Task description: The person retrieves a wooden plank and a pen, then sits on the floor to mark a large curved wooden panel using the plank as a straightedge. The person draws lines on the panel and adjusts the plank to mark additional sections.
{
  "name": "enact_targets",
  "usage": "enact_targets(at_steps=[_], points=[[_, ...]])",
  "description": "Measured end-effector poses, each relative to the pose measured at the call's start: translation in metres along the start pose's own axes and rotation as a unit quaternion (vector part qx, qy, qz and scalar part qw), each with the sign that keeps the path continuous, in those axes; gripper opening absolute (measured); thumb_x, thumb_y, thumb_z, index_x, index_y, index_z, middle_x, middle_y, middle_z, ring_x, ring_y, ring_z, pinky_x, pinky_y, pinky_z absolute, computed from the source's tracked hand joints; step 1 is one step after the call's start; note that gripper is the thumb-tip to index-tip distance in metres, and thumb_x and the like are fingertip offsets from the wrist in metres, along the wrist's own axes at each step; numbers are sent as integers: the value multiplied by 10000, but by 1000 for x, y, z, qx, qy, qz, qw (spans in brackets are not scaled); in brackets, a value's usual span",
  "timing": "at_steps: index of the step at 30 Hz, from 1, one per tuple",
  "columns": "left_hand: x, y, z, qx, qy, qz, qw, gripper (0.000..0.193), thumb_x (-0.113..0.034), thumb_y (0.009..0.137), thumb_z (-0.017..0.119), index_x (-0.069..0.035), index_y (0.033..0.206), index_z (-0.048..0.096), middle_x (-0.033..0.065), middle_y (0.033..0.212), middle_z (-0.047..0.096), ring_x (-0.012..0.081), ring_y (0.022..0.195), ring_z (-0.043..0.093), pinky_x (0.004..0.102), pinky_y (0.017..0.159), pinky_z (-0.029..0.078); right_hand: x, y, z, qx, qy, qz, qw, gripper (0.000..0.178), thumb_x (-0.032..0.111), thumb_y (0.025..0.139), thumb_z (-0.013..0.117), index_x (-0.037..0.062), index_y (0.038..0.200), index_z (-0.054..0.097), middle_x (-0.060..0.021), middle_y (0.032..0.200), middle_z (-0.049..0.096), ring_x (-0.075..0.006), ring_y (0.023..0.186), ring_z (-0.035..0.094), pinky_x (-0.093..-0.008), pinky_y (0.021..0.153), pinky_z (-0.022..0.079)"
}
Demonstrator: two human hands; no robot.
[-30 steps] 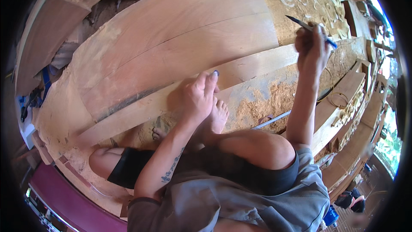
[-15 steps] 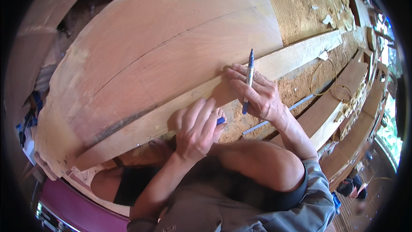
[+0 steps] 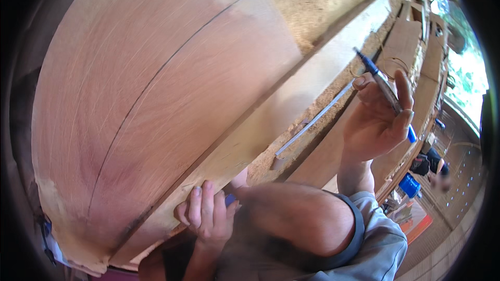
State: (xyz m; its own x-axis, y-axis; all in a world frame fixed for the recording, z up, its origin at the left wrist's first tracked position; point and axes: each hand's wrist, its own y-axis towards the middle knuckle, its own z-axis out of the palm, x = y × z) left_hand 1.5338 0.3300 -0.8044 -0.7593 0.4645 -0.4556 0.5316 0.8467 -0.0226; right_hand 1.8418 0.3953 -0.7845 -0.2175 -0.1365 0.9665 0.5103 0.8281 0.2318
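1. Holds a pen (image 3: 372,67) in the right hand (image 3: 376,127), fingers and thumb closed on the barrel, dark tip aimed up and away from the body, apart from the wood.
2. Curls the left hand (image 3: 207,221) over the edge of a long board (image 3: 281,112), close to the panel's near corner; shows a small blue piece (image 3: 229,200) at the thumb side. No telling how firmly.
3. Along the right edge of the broad panel (image 3: 208,99): the board, slanting from near corner to beyond the far edge. Unclear whether overlapping or merely alongside.
4. Across the panel, nearer its left edge: a dark curved line (image 3: 125,119), well apart from both hands.
5. Off the panel's right edge: a thin grey rod (image 3: 315,118) on sawdust, below the right wrist.
6. Could swing the board's far end out, being touched only near the other end.
7. Could leave a stray mark, given an uncapped tip and a careless dip of the wrist.
8. Could drop the blue piece if spreading the left fingers.
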Motion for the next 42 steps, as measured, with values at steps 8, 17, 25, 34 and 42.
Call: enact_targets(at_steps=[8, 17, 25, 34, 42], points=[[-7, 1, 0, -26, 1, -47, 999, 253, -354, 916, 621, -118, 968, 695, 9, 1283, 628, 186, 1267, 493, 400, 976, 376, 16, -20, 94, 327, 90, 134, 931, 216, 141, 891, 618, -56, 970, 580, -201, 834, 639, -322, 811, 638, -430, 744, 537], [-10, -10, 19, -60, -60, -47, 995, 262, -280, 927, 580, -56, 1004, 694, 69, 1303, 583, 234, 1327, 431, 488, 1017, 384, 17, -40, 184, 575, 56, 170, 798, 188, 113, 851, 681, -59, 925, 665, -128, 875, 645, -179, 813, 593, -311, 735, 477], [-14, -8, 23, -71, -63, -56, 994, 257, -270, 887, 608, -43, 988, 673, 87, 1171, 613, 237, 1247, 490, 509, 1000, 399, 6, -54, 197, 603, 58, 84, 791, 134, 106, 862, 680, -14, 921, 670, -84, 877, 620, -133, 763, 559, -289, 676, 463], [-9, 5, 2, -65, -21, -38, 997, 233, -272, 882, 631, -49, 941, 668, 100, 1297, 583, 247, 1298, 461, 493, 994, 380, 4, -29, 173, 575, 18, 82, 814, 175, 151, 857, 695, -10, 918, 664, -75, 834, 655, -136, 769, 588, -299, 713, 490], [-9, 5, 11, -85, 40, -14, 995, 248, -284, 865, 660, -48, 936, 691, 116, 1271, 613, 255, 1260, 498, 468, 963, 397, 15, 13, 118, 477, -118, 153, 857, 206, 191, 823, 687, -7, 878, 678, -64, 777, 663, -132, 718, 592, -305, 673, 489]])
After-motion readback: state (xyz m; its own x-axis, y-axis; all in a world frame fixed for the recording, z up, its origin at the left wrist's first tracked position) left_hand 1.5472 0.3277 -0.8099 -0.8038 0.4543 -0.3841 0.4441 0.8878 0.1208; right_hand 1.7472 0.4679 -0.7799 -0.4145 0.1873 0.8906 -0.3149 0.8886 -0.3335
